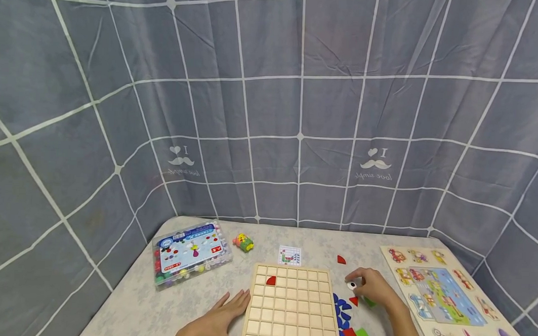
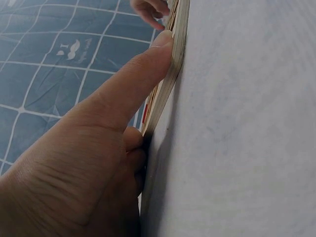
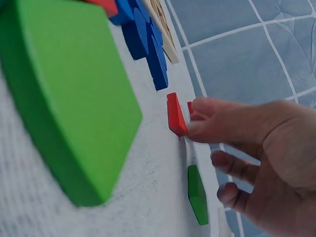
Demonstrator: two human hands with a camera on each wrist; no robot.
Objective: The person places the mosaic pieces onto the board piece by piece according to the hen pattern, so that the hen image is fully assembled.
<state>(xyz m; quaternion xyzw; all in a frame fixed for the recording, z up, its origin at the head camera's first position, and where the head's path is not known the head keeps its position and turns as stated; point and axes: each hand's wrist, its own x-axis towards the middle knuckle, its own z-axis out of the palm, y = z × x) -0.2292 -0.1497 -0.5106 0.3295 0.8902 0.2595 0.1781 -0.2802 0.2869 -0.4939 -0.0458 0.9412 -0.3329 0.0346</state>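
My left hand (image 1: 222, 317) rests spread at the left side of a wooden grid board (image 1: 291, 303). Its thumb (image 2: 148, 69) lies against the board's edge in the left wrist view. A red quarter-circle piece (image 1: 271, 281) sits in one cell near the board's upper left. Right of the board, my right hand (image 1: 373, 285) pinches a small white disc with a black dot (image 1: 351, 285) between thumb and index finger, low over the table. Close by lie a red triangular piece (image 3: 175, 116) and a green piece (image 3: 197, 195). The fingertips partly hide the disc.
Blue half-round pieces (image 1: 343, 306) and red and green blocks (image 1: 363, 335) lie along the board's right side. Another red quarter piece (image 1: 341, 259) and a pattern card (image 1: 290, 256) are farther back. A bead box (image 1: 190, 254), a toy figure (image 1: 243, 242) and a picture puzzle (image 1: 451, 298) flank them.
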